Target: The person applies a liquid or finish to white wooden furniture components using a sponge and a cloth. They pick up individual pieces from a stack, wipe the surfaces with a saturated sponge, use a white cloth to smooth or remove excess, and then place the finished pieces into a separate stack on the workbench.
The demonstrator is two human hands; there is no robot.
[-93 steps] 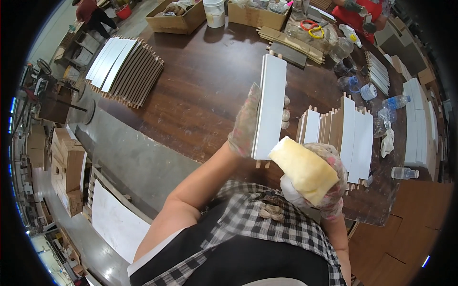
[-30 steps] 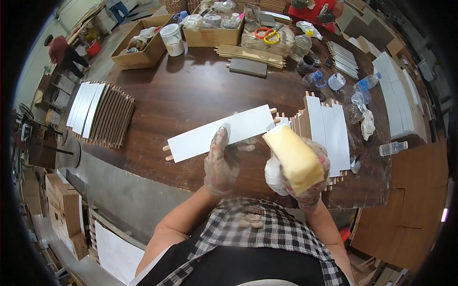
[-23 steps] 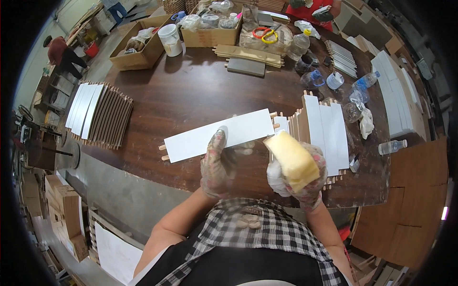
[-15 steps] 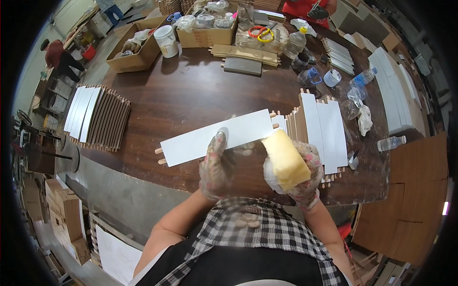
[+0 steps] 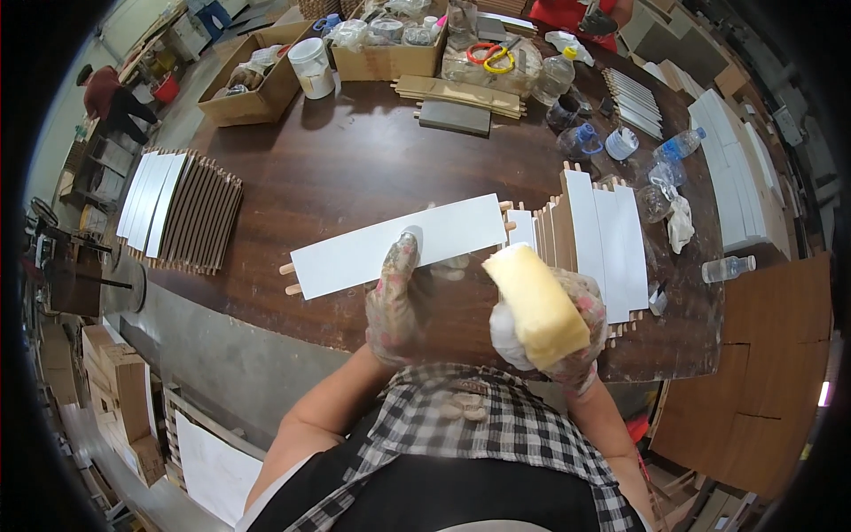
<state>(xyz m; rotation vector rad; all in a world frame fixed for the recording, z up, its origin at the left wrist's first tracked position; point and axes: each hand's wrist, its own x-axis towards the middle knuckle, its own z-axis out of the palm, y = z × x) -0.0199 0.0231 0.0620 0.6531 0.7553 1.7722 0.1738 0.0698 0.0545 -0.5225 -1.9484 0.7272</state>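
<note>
In my gloved left hand is a long white board with wooden dowels sticking out of both short ends. My thumb presses on its upper face and the other fingers are underneath, mostly hidden. My gloved right hand grips a thick yellow sponge, with a white cloth-like wad beneath it. The sponge is just off the board's right end, apart from it. Close to the right hand stands a row of similar white boards with dowel ends.
Stacked dowelled boards stand at the table's left. Along the back are a white bucket, a cardboard box, scissors and bundled boards. Bottles and a jar crowd the right. Another person stands across the table.
The sponge has come away from the board's right end, moving slightly down and right with my right hand. The board in my left hand has shifted a little up and left.
</note>
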